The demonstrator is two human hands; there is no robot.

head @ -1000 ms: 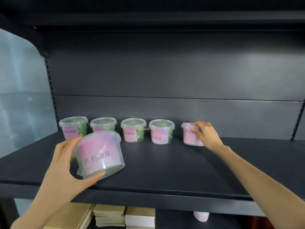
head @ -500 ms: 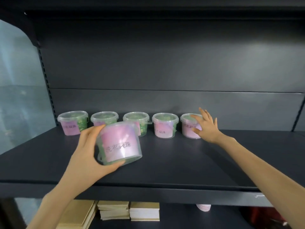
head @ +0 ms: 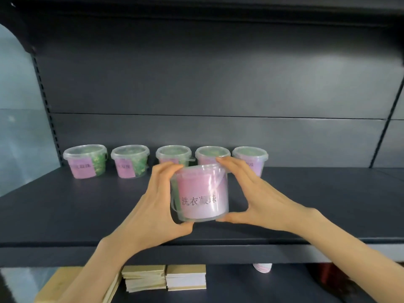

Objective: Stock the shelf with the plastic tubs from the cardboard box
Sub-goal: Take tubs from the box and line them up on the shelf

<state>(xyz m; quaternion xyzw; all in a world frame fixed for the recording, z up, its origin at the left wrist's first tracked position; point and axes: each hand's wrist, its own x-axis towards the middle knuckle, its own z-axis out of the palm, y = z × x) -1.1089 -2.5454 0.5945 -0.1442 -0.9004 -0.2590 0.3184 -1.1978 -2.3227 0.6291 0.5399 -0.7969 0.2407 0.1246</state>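
Note:
A clear plastic tub with a pink label [head: 200, 193] is upright in front of me, over the dark shelf board [head: 65, 211]. My left hand [head: 156, 206] grips its left side and my right hand [head: 251, 193] holds its right side. Several more tubs stand in a row along the back wall of the shelf; the leftmost tub [head: 85, 160] shows green contents beside its pink label, and the rightmost tub [head: 251, 158] sits just behind my right fingers. The cardboard box is out of view.
The shelf's right half [head: 328, 193] holds nothing. A translucent panel [head: 19, 127] closes the left end. On the level below lie stacks of flat tan packs [head: 164, 277] and a small pink-and-white tub [head: 262, 267].
My left hand carried the tub rightward to the middle of the shelf. My right hand left the rightmost tub in the back row and came onto the held tub's right side.

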